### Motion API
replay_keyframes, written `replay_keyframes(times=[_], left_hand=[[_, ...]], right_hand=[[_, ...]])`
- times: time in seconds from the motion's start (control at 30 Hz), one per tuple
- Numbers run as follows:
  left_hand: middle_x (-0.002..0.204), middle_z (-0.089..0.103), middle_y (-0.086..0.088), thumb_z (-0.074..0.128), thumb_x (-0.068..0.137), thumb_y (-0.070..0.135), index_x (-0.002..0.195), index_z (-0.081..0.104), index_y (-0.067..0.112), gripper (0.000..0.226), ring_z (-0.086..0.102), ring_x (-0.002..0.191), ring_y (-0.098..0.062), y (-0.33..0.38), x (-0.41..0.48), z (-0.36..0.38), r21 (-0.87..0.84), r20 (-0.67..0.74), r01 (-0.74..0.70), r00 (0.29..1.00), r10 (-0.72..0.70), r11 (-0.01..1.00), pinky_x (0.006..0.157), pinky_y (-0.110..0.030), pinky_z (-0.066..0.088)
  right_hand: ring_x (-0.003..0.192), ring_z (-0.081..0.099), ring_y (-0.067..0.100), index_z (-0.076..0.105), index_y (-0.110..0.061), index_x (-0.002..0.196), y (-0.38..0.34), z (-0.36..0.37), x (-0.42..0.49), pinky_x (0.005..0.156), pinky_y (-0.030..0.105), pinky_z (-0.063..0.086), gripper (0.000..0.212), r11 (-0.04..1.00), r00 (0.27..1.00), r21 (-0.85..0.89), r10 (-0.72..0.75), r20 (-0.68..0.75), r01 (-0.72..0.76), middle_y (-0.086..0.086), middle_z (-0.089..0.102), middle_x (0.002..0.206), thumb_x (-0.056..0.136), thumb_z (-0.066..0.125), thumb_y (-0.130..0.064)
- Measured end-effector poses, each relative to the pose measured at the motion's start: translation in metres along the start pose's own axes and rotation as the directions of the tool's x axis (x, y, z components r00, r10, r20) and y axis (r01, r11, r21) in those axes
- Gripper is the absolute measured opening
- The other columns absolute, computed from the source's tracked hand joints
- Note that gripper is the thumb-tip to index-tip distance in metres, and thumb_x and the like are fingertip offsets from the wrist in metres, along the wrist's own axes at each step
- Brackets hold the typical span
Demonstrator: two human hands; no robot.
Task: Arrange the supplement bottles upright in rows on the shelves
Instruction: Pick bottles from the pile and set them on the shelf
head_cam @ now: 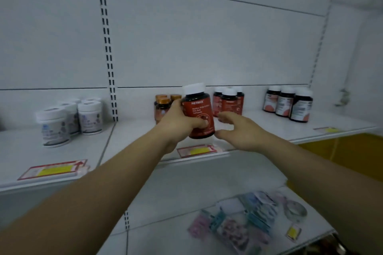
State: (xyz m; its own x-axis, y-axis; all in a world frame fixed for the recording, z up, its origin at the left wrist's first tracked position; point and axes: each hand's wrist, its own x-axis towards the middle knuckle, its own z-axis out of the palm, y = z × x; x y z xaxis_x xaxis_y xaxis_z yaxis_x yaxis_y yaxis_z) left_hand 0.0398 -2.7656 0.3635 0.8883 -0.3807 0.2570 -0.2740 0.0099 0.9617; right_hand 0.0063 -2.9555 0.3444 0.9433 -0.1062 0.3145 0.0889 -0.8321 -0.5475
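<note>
The left hand (178, 122), stretched out over the lower shelf (176, 192) and its loose packets (238, 221), grips a red-label bottle (198, 109) round its body, thumb across the label. It holds the bottle near upright just above the front of the upper shelf (132, 136). The right hand (238, 128) hovers just right of it, fingers spread and relaxed, holding nothing. I'd say the bottle belongs with the matching white-capped bottles (229, 101) standing further back and a little right. Best to set it flat on its base, label forward, in front of them, steadied by the free hand. Orange-capped bottles (163, 103) stand close behind the left knuckles and could be knocked. Far left stand white jars (68, 118); far right, three more dark bottles (288, 103).
</note>
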Motion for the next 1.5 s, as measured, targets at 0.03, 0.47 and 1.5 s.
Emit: replay_keyframes(times=[0.03, 0.47, 1.5], left_hand=[[0.108, 0.061, 0.005, 0.08, 0.066, 0.004, 0.127, 0.04, 0.021, 0.074, 0.059, 0.096, -0.011, -0.001, 0.01, 0.016, 0.011, 0.005, 0.01, 1.0, -0.01, 1.0, 0.082, -0.031, 0.049], [0.116, 0.054, -0.001, 0.081, 0.065, 0.006, 0.118, 0.032, 0.023, 0.074, 0.055, 0.105, -0.02, -0.033, 0.103, 0.098, 0.193, 0.037, 0.076, 0.996, -0.085, 0.978, 0.093, -0.043, 0.049], [0.157, 0.007, -0.001, 0.074, 0.07, 0.049, 0.148, 0.01, 0.032, 0.102, -0.007, 0.143, -0.024, -0.048, 0.192, 0.158, 0.973, -0.057, -0.021, 0.943, 0.327, 0.23, 0.114, -0.049, 0.01]], right_hand=[[0.125, 0.045, 0.012, 0.041, -0.031, 0.139, 0.014, -0.01, -0.002, 0.093, 0.024, 0.033, 0.065, 1.0, 1.0, 0.006, 0.001, -0.003, -0.001, -0.006, 0.047, 0.14, 0.081, 0.064, -0.046], [0.121, 0.049, 0.022, 0.041, -0.026, 0.139, 0.136, -0.062, 0.066, 0.086, 0.028, 0.035, 0.066, 0.981, 0.982, -0.052, 0.184, -0.042, -0.186, 0.003, 0.047, 0.141, 0.083, 0.057, -0.058], [0.142, 0.012, 0.034, 0.017, -0.03, 0.15, 0.225, -0.07, 0.125, 0.109, 0.059, 0.009, 0.09, 0.876, 0.934, -0.482, 0.148, 0.325, 0.028, 0.006, 0.015, 0.158, 0.077, 0.016, -0.083]])
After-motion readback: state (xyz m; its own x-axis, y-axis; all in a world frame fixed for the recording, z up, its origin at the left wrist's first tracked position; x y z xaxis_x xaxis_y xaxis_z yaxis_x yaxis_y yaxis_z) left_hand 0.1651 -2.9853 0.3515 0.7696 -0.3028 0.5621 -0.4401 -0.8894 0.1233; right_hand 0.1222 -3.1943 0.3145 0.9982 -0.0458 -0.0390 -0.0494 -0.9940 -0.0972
